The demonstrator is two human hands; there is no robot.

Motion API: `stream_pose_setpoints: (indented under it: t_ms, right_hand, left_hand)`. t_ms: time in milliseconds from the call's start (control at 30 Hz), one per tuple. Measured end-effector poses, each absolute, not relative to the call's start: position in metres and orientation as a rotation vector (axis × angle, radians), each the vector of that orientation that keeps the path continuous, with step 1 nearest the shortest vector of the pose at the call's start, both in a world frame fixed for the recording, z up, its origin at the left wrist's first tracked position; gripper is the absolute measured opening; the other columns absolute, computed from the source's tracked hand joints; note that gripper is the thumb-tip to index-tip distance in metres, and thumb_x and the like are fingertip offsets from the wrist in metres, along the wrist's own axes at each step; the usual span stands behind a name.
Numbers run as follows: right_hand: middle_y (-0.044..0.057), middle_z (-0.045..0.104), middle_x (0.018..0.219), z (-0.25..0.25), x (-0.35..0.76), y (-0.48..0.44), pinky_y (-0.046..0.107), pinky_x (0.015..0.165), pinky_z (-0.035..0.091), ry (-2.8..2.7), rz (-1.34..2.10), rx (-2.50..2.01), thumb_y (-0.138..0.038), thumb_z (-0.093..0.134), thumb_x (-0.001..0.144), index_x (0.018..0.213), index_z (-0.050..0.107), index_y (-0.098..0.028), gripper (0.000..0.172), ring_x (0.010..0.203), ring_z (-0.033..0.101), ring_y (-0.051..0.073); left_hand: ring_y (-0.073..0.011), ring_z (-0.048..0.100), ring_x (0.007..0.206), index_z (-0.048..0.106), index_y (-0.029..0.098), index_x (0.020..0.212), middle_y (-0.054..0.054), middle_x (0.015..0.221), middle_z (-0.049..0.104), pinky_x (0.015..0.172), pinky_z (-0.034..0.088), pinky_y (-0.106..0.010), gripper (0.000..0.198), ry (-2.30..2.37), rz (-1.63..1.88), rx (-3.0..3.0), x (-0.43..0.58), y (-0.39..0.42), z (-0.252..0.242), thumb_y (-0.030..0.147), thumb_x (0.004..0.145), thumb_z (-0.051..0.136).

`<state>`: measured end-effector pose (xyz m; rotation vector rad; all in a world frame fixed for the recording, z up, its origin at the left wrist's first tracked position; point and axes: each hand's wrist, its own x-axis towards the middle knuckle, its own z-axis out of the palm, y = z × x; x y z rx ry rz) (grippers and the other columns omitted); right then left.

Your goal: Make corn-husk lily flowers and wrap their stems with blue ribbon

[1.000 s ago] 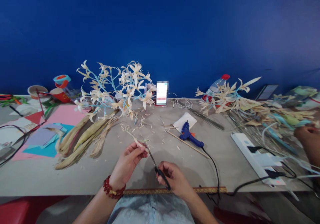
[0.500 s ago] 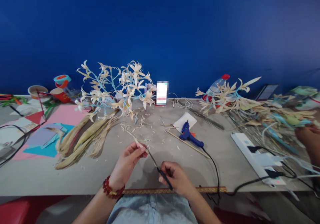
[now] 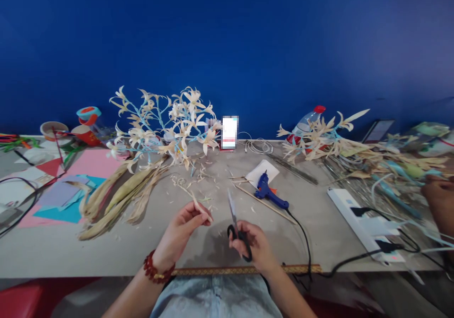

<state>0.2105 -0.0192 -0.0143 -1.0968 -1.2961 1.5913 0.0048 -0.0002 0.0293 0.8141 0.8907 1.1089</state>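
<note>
On the grey table (image 3: 106,261), with artificial flowers (image 3: 193,120) at the far left, the right hand (image 3: 253,243) and the left hand (image 3: 186,226) are at the near middle, the former grasping black-handled scissors (image 3: 234,226), the latter pinching, further left, a pale husk strip (image 3: 201,207).

Diffuse, dim light casts soft shadows on the flat grey tabletop (image 3: 135,256), left of the blue plastic glue gun (image 3: 263,186). Beyond the gun, an upright white rectangular screen (image 3: 230,131) glares within pixelated edges; far right of the gun, details blur.
</note>
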Motion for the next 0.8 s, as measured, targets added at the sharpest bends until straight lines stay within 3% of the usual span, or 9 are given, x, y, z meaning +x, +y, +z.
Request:
stream_pose_setpoints:
  t_ms: [67, 167, 233, 400, 633, 800]
  right_hand:
    - [0.003, 0.064, 0.08, -0.009, 0.208, -0.013, 0.023, 0.052, 0.038, -1.233, 1.563, -1.027, -0.044, 0.079, 0.067, 0.085, 0.062, -0.019, 0.035, 0.06, 0.05, 0.013]
    - [0.003, 0.067, 0.091, -0.001, 0.199, -0.001, 0.021, 0.045, 0.035, -1.108, 1.595, -0.95, -0.034, 0.08, 0.066, 0.098, 0.06, -0.021, 0.04, 0.051, 0.043, 0.008]
    - [0.004, 0.067, 0.095, 0.003, 0.192, 0.005, 0.02, 0.042, 0.033, -1.033, 1.647, -0.91, -0.03, 0.079, 0.066, 0.1, 0.058, -0.022, 0.041, 0.047, 0.04, 0.006]
    - [0.005, 0.067, 0.1, 0.011, 0.18, 0.013, 0.019, 0.041, 0.037, -0.954, 1.739, -0.86, -0.022, 0.074, 0.067, 0.097, 0.057, -0.021, 0.035, 0.047, 0.047, 0.006]
    - [-0.002, 0.064, 0.076, 0.016, 0.17, 0.01, 0.019, 0.041, 0.045, -0.96, 1.759, -0.822, -0.026, 0.078, 0.065, 0.089, 0.052, -0.021, 0.036, 0.05, 0.059, 0.011]
    - [-0.004, 0.062, 0.072, 0.02, 0.174, 0.013, 0.021, 0.047, 0.047, -1.017, 1.616, -0.895, -0.023, 0.078, 0.066, 0.083, 0.051, -0.021, 0.033, 0.051, 0.058, 0.01]
  left_hand:
    - [-0.0142, 0.056, 0.07, 0.066, 0.016, 0.074, -0.003, 0.075, 0.065, 0.071, 0.043, -0.026, 0.012, 0.84, 1.067, 0.809, 0.007, -0.002, 0.032, 0.026, 0.076, 0.073]
    - [-0.0142, 0.056, 0.068, 0.066, 0.016, 0.073, -0.003, 0.073, 0.064, 0.069, 0.042, -0.026, 0.014, 0.784, 0.97, 0.793, 0.01, -0.003, 0.034, 0.027, 0.074, 0.075]
    - [-0.014, 0.056, 0.067, 0.067, 0.015, 0.073, -0.004, 0.072, 0.064, 0.068, 0.041, -0.025, 0.016, 0.738, 0.909, 0.775, 0.011, -0.003, 0.034, 0.027, 0.072, 0.077]
    - [-0.0111, 0.052, 0.06, 0.066, 0.015, 0.075, -0.003, 0.067, 0.061, 0.06, 0.039, -0.023, 0.021, 0.655, 0.839, 0.676, 0.012, -0.003, 0.024, 0.027, 0.067, 0.081]
    - [-0.0097, 0.05, 0.053, 0.067, 0.014, 0.081, -0.001, 0.061, 0.059, 0.08, 0.046, -0.033, 0.025, 0.539, 0.749, 0.509, 0.017, -0.004, 0.008, 0.025, 0.065, 0.083]
    - [-0.0146, 0.056, 0.07, 0.066, 0.015, 0.083, -0.005, 0.075, 0.063, 0.071, 0.042, -0.026, 0.017, 0.644, 0.88, 0.614, 0.017, -0.004, 0.012, 0.032, 0.08, 0.07]
